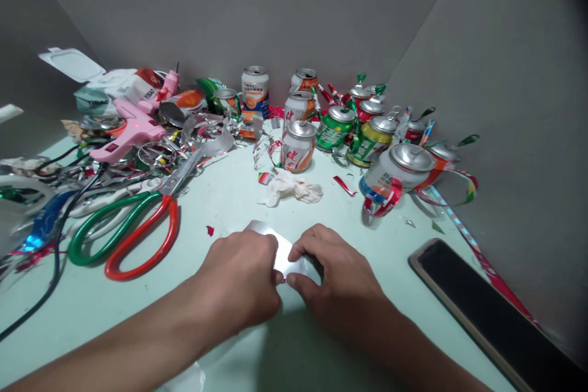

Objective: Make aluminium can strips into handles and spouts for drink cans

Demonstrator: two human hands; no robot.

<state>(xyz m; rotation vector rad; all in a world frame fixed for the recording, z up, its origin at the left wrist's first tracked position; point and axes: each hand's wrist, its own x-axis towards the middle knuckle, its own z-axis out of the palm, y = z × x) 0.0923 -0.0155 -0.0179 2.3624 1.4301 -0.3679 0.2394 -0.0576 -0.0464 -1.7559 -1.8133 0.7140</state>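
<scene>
Both hands grip a small silver sheet of can metal (285,251) just above the pale table. My left hand (245,272) is closed, its thumb and curled fingers pinching the sheet's left and near edge. From the right, my right hand (333,275) pinches the same sheet between thumb and fingers. A bit of red shows at the near edge between the two thumbs. Beyond the hands lies a crumpled white tissue (294,188). Scissors (151,214) with one green and one red handle rest to the left of my left hand.
A pink glue gun (131,128) lies on metal scraps (206,131) at the left, its dark cord (57,257) trailing forward. Several drink cans (297,147), some shaped into little pots (399,171), stand at the back and right. A phone (487,306) lies at the right.
</scene>
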